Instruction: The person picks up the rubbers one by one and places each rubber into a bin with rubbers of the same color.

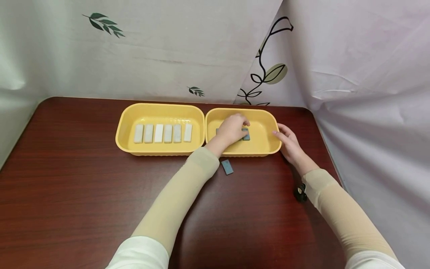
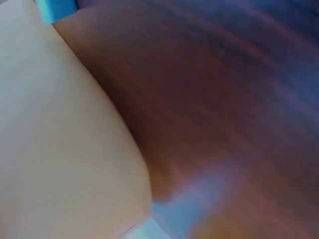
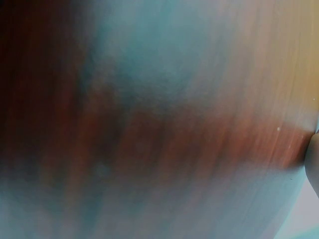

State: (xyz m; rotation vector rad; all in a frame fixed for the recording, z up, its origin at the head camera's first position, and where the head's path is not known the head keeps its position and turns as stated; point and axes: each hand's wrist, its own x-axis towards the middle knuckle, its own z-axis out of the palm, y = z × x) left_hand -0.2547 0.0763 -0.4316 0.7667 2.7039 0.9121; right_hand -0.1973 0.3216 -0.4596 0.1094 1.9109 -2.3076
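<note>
My left hand (image 1: 231, 129) reaches into the right yellow plastic tub (image 1: 263, 148), over a row of small blue-grey rectangular tiles. The thumb is at a tile (image 1: 246, 137) at the row's right end, with the fingers spread apart from it. The hand hides most of the row. My right hand (image 1: 291, 145) grips the tub's right rim, its thumb over the edge. Another blue-grey tile (image 1: 227, 167) lies on the table in front of this tub. The wrist views show mostly blurred table surface.
A second yellow tub (image 1: 160, 151) adjoins on the left, with several whitish blocks (image 1: 159, 133) standing in a row inside. Both tubs stand near the back edge of the dark red wooden table (image 1: 84, 194). A patterned curtain (image 1: 161, 56) hangs behind.
</note>
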